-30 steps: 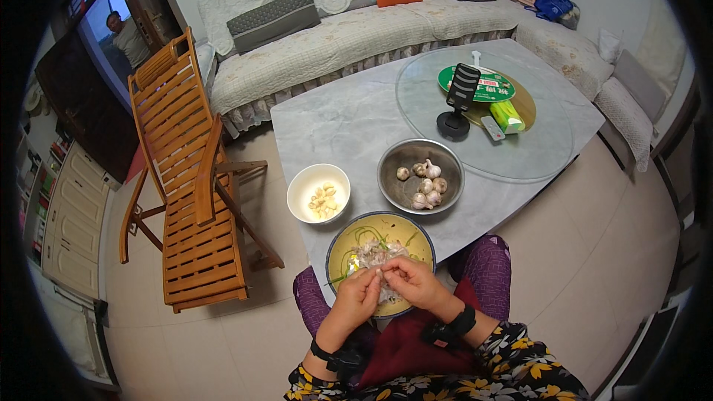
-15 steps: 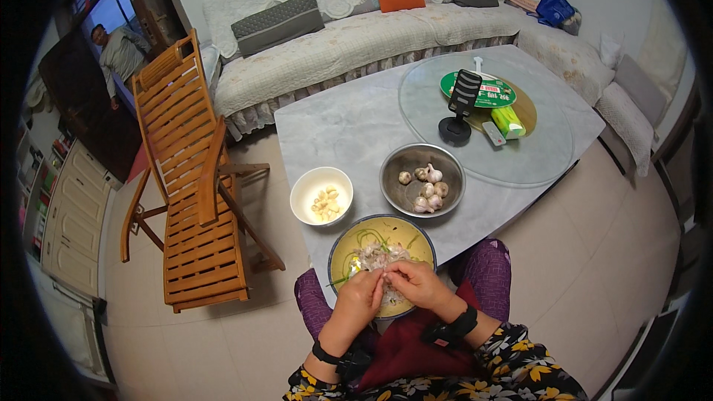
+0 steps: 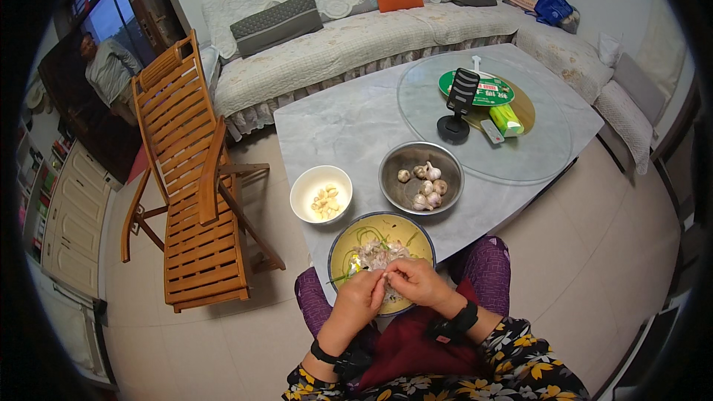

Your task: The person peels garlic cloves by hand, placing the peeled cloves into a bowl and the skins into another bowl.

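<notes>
My left hand point(image 3: 359, 295) and my right hand point(image 3: 418, 283) meet fingertip to fingertip over the near part of a yellow bowl point(image 3: 338, 252) with a dark rim. Both are closed in a pinch on a small pale garlic clove, mostly covered by the fingers. Papery garlic skins point(image 3: 377, 254) and green stalks lie in this bowl. Beyond it to the left, a white bowl point(image 3: 300, 206) contains peeled garlic cloves point(image 3: 325, 202). A steel bowl point(image 3: 395, 191) to the right carries several whole garlic bulbs point(image 3: 427, 194).
The bowls stand on a grey marbled table point(image 3: 327, 134). A glass turntable point(image 3: 423, 145) bears a black stand point(image 3: 462, 96), a green round fan, a tissue pack and a remote. Left is a wooden recliner point(image 3: 197, 200); behind, a sofa point(image 3: 356, 41). A person point(image 3: 111, 70) stands near the door.
My hands stay pinched together over the yellow bowl, their fingers barely shifted. The person by the door has moved slightly left and turned. The view has tilted a little.
</notes>
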A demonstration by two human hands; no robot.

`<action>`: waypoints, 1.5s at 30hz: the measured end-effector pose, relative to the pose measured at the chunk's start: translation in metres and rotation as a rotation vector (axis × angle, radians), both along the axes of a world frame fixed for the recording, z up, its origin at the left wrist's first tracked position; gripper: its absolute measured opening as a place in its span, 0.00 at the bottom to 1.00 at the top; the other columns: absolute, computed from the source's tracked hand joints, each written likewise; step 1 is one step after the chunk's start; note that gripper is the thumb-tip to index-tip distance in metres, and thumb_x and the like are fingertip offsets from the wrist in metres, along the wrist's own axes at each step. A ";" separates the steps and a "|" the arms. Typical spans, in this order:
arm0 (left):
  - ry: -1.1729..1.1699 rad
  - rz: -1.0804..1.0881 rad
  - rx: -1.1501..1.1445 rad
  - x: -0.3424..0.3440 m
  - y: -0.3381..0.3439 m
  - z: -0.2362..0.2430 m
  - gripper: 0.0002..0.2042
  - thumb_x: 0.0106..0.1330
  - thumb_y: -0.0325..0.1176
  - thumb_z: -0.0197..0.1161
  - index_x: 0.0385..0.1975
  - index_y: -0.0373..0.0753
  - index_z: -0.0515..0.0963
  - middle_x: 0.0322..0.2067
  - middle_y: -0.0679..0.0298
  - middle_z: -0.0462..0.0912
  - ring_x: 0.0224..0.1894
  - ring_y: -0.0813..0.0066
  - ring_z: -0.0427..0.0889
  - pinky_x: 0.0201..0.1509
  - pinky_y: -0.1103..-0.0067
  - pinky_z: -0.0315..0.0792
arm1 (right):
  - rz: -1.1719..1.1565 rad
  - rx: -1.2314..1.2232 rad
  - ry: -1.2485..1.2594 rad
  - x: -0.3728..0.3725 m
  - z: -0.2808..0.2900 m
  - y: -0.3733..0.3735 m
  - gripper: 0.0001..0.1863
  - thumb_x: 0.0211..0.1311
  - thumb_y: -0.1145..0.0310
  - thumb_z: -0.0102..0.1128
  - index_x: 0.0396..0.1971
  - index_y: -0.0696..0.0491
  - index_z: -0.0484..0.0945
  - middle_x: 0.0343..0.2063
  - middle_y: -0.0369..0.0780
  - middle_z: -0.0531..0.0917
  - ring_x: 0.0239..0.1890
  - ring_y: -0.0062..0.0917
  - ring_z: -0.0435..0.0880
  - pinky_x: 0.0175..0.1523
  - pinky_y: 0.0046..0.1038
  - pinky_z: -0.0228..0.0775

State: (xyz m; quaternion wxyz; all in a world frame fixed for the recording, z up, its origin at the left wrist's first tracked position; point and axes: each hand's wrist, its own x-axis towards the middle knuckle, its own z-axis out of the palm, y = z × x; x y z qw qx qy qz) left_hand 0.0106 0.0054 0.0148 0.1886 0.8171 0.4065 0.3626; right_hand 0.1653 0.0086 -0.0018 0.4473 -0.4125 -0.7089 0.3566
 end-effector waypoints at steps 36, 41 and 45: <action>-0.290 0.072 -0.094 -0.011 -0.004 -0.019 0.07 0.50 0.24 0.57 0.29 0.32 0.75 0.22 0.55 0.76 0.23 0.67 0.76 0.24 0.79 0.69 | -0.071 -0.182 0.078 -0.006 -0.009 -0.001 0.06 0.46 0.71 0.51 0.18 0.58 0.70 0.11 0.35 0.68 0.16 0.14 0.64 0.21 0.19 0.57; -0.475 0.046 -0.511 -0.022 0.000 -0.008 0.08 0.58 0.29 0.52 0.32 0.31 0.75 0.25 0.64 0.78 0.28 0.83 0.73 0.32 0.86 0.67 | -0.082 -0.366 0.328 -0.001 -0.012 -0.003 0.05 0.50 0.72 0.50 0.20 0.57 0.69 0.15 0.31 0.70 0.19 0.11 0.65 0.23 0.16 0.58; -0.520 -0.005 -0.569 -0.013 -0.003 -0.007 0.08 0.58 0.29 0.53 0.32 0.32 0.75 0.23 0.68 0.76 0.27 0.86 0.71 0.31 0.87 0.66 | -0.003 -0.358 0.286 0.000 -0.005 -0.008 0.04 0.53 0.73 0.48 0.23 0.57 0.69 0.16 0.30 0.69 0.19 0.11 0.64 0.23 0.14 0.57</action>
